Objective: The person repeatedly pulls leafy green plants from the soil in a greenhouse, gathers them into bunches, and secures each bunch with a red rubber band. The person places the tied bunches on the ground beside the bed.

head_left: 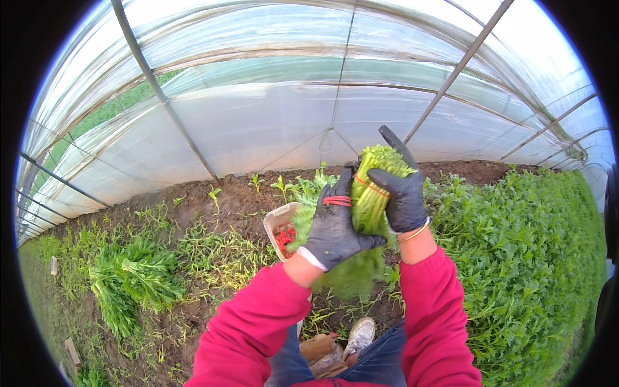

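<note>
Between my two black-gloved hands is a bundle of leafy greens (371, 193), its cut stem ends up and its blurred leaves hanging below. A red rubber band (371, 186) circles the stems near the top. My left hand (333, 232) presses along the bundle's left side, with red rubber bands (337, 200) around its fingers. My right hand (404, 193) grips the bundle from the right, thumb across the stems and a finger pointing up. Behind my left wrist stands a plastic container (276, 217) holding red rubber bands (285, 238), partly hidden by leaves.
Tied bundles of greens (140, 275) lie on the soil at the left, among scattered trimmings (217, 256). Dense growing greens (522, 271) fill the right. Ahead are the greenhouse's plastic film wall (271, 126) and metal poles (169, 109). A shoe (360, 334) shows below.
</note>
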{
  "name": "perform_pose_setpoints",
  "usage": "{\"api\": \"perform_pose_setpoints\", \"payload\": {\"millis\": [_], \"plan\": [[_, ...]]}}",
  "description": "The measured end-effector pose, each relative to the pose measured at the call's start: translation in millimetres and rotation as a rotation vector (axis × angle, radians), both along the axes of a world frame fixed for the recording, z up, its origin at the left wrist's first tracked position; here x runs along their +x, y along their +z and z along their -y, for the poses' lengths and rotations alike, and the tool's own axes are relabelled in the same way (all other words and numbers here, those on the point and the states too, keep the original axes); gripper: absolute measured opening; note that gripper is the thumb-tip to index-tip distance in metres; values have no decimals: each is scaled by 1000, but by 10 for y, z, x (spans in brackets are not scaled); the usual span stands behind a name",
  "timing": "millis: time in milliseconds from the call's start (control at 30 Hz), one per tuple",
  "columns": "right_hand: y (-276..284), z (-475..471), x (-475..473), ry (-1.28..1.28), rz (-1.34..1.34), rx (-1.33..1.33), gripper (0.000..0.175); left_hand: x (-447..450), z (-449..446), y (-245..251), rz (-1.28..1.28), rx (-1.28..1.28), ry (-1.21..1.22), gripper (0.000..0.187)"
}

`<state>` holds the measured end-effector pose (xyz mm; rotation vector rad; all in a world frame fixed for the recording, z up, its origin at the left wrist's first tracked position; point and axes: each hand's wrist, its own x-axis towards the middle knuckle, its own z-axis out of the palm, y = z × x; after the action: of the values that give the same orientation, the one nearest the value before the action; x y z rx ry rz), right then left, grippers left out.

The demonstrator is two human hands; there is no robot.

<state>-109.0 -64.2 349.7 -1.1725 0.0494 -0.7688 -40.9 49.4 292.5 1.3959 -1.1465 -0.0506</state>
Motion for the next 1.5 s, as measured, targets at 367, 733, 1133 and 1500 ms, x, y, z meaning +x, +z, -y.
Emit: {"api": "perform_pose_setpoints", "payload": {"millis": [367,733,1133,1500], "plan": [[156,41,3,397,67,62,73,-123,14,24,-605,2,-259,89],[368,-220,-230,-678,-71,-1530,27,51,30,-1,-544,-131,-77,71],[284,-239,-156,-792,-127,-1573,18,154,11,6,-421,73,-3,67],[357,-285,105,-738,-156,-1959,12,80,58,6,-337,-3,146,56]]}}
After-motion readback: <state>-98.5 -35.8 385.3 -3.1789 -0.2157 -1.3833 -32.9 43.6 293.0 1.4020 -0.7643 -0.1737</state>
